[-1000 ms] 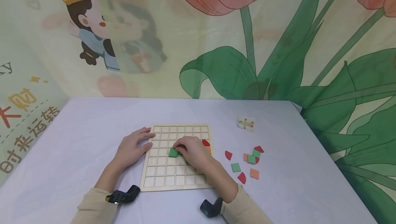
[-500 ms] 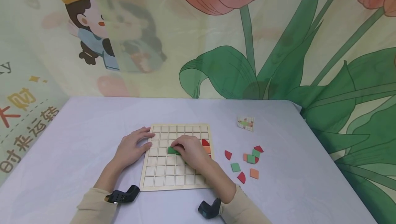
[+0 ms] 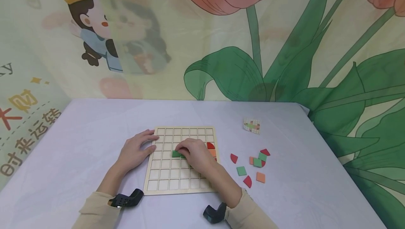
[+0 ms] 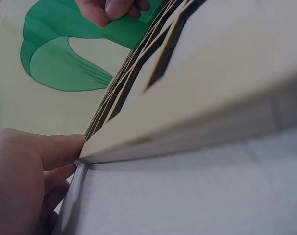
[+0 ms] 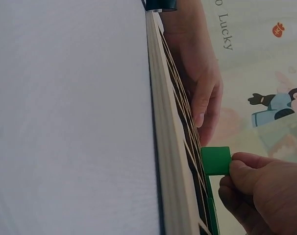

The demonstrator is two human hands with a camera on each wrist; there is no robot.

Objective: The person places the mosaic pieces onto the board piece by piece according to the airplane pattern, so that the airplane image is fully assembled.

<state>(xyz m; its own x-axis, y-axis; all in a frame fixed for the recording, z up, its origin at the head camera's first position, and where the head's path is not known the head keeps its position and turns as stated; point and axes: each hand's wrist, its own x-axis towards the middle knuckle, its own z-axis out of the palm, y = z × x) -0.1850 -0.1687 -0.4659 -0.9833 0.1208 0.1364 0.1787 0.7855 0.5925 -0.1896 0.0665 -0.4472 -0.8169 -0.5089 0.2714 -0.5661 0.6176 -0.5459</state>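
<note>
My right hand (image 3: 197, 155) is over the middle of the wooden grid board (image 3: 162, 185). Its thumb and finger pinch a green square tile (image 5: 215, 160) by one side, the opposite side right at the grid. In the head view part of a green tile (image 3: 176, 154) shows left of the fingertips; the hand hides cells beneath. My left hand (image 3: 135, 152) rests at the board's left edge, fingers extended, fingertips touching the frame in the left wrist view. A red quarter-circle tile (image 3: 210, 145) and an orange square tile (image 3: 212, 152) lie in cells on the right side.
Right of the board lie loose tiles: an orange square (image 3: 261, 177), a green square (image 3: 241, 171), red quarter-circles (image 3: 248, 181) and a small overlapping cluster (image 3: 257, 162). Behind them a small pattern card (image 3: 251, 126) rests on the white tablecloth (image 3: 300, 144). A printed backdrop hangs behind.
My right hand shifted slightly left and away, and the green tile at its fingertips moved up into line with the row. The left hand stayed in place.
</note>
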